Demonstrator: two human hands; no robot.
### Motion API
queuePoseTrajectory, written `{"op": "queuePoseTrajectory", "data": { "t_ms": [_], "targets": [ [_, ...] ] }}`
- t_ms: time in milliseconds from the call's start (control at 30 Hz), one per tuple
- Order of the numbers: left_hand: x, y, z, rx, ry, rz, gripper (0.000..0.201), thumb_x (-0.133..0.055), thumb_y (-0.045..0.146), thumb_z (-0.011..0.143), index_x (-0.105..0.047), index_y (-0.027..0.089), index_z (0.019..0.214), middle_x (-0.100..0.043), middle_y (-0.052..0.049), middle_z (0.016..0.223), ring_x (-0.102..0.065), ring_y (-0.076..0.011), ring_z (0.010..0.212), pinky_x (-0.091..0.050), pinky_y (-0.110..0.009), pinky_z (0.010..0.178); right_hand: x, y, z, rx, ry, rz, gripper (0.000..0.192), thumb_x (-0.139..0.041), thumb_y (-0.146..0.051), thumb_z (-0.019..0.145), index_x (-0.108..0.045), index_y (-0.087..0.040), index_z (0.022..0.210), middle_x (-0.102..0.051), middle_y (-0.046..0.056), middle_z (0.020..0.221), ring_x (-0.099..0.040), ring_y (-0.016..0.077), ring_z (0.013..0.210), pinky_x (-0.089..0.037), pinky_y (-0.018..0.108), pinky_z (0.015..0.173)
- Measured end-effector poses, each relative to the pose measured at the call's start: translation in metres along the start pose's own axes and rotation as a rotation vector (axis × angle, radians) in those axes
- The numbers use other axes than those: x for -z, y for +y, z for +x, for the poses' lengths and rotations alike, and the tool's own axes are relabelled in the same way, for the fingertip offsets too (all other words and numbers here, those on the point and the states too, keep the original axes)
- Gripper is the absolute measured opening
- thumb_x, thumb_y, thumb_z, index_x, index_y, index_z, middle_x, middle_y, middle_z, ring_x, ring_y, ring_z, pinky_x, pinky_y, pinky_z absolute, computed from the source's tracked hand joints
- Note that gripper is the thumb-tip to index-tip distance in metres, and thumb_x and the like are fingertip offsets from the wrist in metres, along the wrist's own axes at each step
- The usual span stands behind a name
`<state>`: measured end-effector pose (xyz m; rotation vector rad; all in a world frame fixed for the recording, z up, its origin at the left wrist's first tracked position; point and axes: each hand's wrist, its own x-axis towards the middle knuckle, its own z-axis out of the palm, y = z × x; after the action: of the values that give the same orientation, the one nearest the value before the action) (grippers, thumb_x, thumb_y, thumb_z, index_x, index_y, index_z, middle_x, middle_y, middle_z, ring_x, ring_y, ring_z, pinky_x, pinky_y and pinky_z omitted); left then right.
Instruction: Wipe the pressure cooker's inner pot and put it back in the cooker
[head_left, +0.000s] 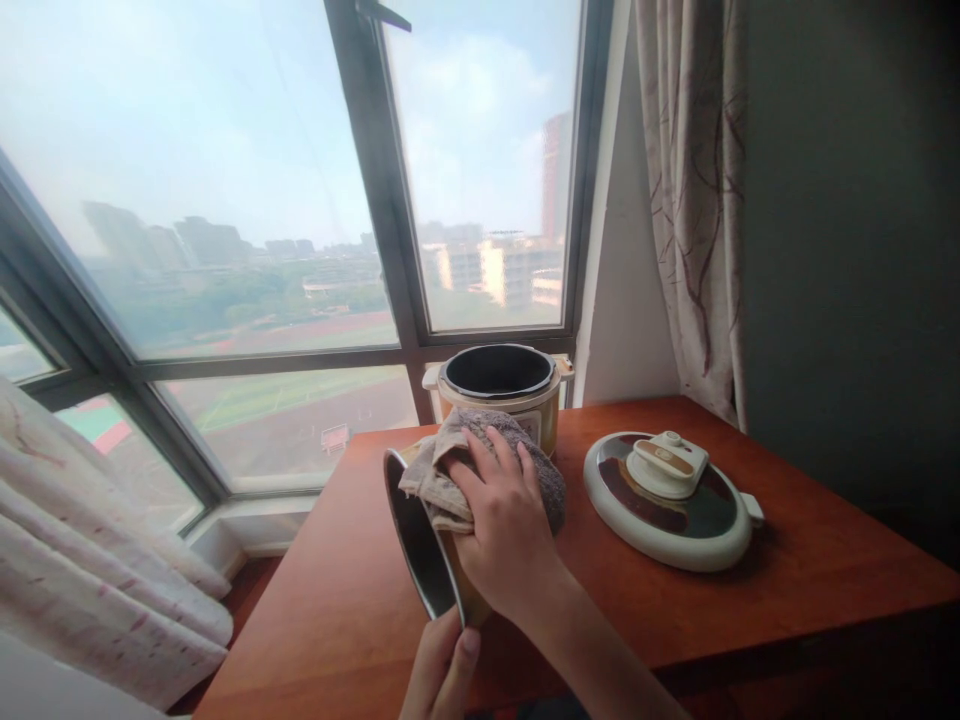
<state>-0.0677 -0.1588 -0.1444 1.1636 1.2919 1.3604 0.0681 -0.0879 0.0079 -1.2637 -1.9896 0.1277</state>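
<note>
Right hand [504,520]: laid flat with fingers spread, pressing a grey-brown cloth [480,465] against the outer wall of the inner pot [421,540].
Left hand [442,668]: closed on the pot's lower rim, thumb on the outside; the other fingers are hidden.
Inner pot: held tipped on its side, mouth turned left, above the near edge of the table [345,610].
Cooker body [501,392]: stood open at the far edge, by the window.
Lid [667,497]: laid flat, knob up, toward the table's right side, well apart from the hands.
</note>
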Motion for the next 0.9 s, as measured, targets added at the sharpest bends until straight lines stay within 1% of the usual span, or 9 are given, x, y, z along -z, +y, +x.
{"op": "queuePoseTrajectory", "data": {
  "t_ms": [100,267,367,433,533,600,667,800,900],
  "targets": [
    [-0.012,0.01,0.006,-0.004,0.074,-0.087,0.05,-0.078,0.058,0.073,-0.079,0.02,0.105,-0.074,-0.009,0.12,-0.056,-0.0367,0.128,-0.039,-0.04,0.115,-0.006,0.005,-0.009,0.029,0.049,0.023,0.059,-0.059,-0.019,0.082,-0.054,-0.032,0.14,-0.039,-0.001,0.16,-0.022,0.0313,0.151,-0.014,0.058,0.122],
    [-0.018,0.047,0.023,0.143,0.003,-0.392,0.047,-0.083,0.054,0.069,-0.079,0.014,0.093,-0.078,-0.011,0.102,-0.065,-0.0353,0.114,-0.053,-0.043,0.099,-0.01,0.011,-0.027,0.133,0.093,0.028,0.064,-0.059,-0.017,0.079,-0.053,-0.028,0.142,-0.036,-0.001,0.161,-0.017,0.032,0.152,-0.013,0.057,0.123],
    [-0.02,0.073,0.029,0.222,0.03,-0.53,0.048,-0.09,0.046,0.061,-0.079,0.016,0.096,-0.079,-0.01,0.102,-0.068,-0.0336,0.111,-0.057,-0.039,0.094,-0.015,0.012,-0.042,0.165,0.14,0.01,0.065,-0.054,-0.015,0.082,-0.05,-0.027,0.145,-0.033,-0.001,0.163,-0.017,0.0317,0.152,-0.016,0.058,0.122],
    [-0.022,0.089,0.031,0.257,0.018,-0.586,0.051,-0.092,0.04,0.059,-0.078,0.016,0.101,-0.078,-0.01,0.105,-0.069,-0.0325,0.11,-0.058,-0.036,0.093,-0.02,0.013,-0.054,0.179,0.188,-0.002,0.063,-0.053,-0.016,0.083,-0.05,-0.025,0.145,-0.034,0.001,0.162,-0.018,0.0328,0.152,-0.018,0.059,0.121],
    [-0.026,0.108,0.032,0.344,-0.013,-0.665,0.049,-0.084,0.036,0.073,-0.073,0.016,0.117,-0.077,-0.01,0.111,-0.07,-0.0296,0.11,-0.058,-0.035,0.095,-0.029,0.019,-0.073,0.199,0.261,-0.039,0.058,-0.053,-0.019,0.083,-0.053,-0.023,0.141,-0.034,0.005,0.162,-0.019,0.0364,0.151,-0.023,0.063,0.118],
    [-0.029,0.119,0.033,0.433,-0.027,-0.727,0.045,-0.072,0.036,0.086,-0.068,0.017,0.127,-0.077,-0.01,0.114,-0.071,-0.0283,0.109,-0.057,-0.038,0.097,-0.038,0.026,-0.086,0.222,0.294,-0.07,0.057,-0.055,-0.024,0.083,-0.053,-0.021,0.14,-0.033,0.009,0.162,-0.019,0.0402,0.151,-0.028,0.067,0.113],
    [-0.033,0.13,0.035,0.48,-0.027,-0.787,0.045,-0.062,0.034,0.094,-0.062,0.016,0.135,-0.076,-0.011,0.116,-0.071,-0.0283,0.11,-0.056,-0.039,0.099,-0.051,0.035,-0.099,0.238,0.33,-0.088,0.055,-0.056,-0.029,0.084,-0.055,-0.021,0.138,-0.033,0.012,0.162,-0.021,0.043,0.15,-0.033,0.07,0.108],
    [-0.039,0.147,0.041,0.43,-0.012,-0.872,0.048,-0.052,0.027,0.099,-0.05,0.014,0.146,-0.074,-0.012,0.121,-0.069,-0.0278,0.115,-0.053,-0.039,0.104,-0.086,0.049,-0.124,0.195,0.475,-0.093,0.048,-0.065,-0.027,0.085,-0.06,-0.028,0.132,-0.041,0.011,0.157,-0.03,0.0425,0.147,-0.041,0.068,0.105],
    [-0.038,0.149,0.046,0.393,-0.028,-0.9,0.05,-0.051,0.025,0.1,-0.046,0.016,0.149,-0.072,-0.011,0.126,-0.067,-0.0264,0.119,-0.05,-0.039,0.109,-0.103,0.053,-0.134,0.09,0.535,0.03,0.044,-0.067,-0.029,0.086,-0.062,-0.033,0.13,-0.048,0.008,0.152,-0.039,0.0396,0.144,-0.046,0.063,0.105]
  ]
}}
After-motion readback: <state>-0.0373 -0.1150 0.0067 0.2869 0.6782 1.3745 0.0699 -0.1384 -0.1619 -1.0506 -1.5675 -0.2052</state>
